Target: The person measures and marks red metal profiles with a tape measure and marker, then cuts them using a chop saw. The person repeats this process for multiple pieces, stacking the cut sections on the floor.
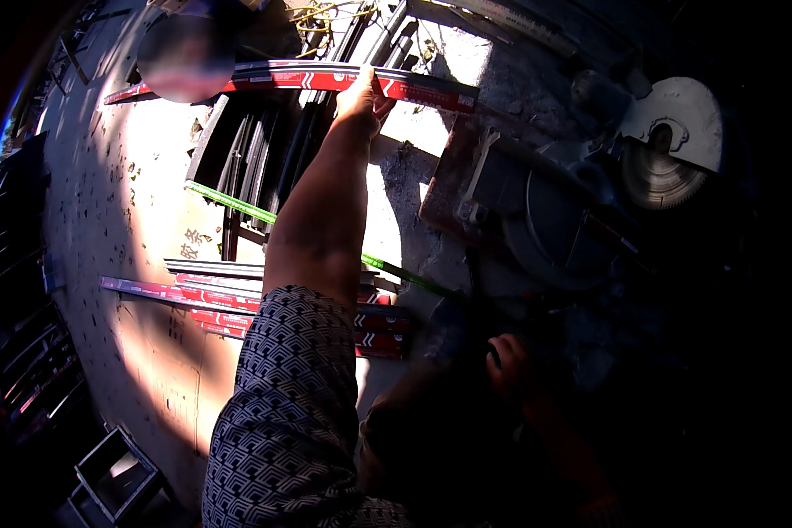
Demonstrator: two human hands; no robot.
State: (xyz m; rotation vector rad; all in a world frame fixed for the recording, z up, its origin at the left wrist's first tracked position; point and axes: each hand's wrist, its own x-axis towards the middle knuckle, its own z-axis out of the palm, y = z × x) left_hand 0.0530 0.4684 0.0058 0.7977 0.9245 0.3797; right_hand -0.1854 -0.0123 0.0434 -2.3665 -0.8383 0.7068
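My left hand (359, 99) reaches far forward with its fingers closed around a long, narrow profile strip (282, 77) covered in red printed film. The strip lies across the view, close to level, above a bundle of dark bars. Low on the right, in deep shade, my right hand (509, 359) has its fingers curled round something dark; what it is cannot be made out. Beneath my left forearm, several more red-filmed profiles (220, 304) lie stacked on the ground. A thin bright green strip (233, 202) runs slantwise under the same forearm.
A mitre saw (554, 211) with a bare round blade (664, 176) stands at the right, mostly in shadow. Long dark bars (260, 158) lie ahead. A small metal frame (114, 475) sits at the lower left. Dark stacked material lines the left edge. Yellow cord (326, 13) lies at the top.
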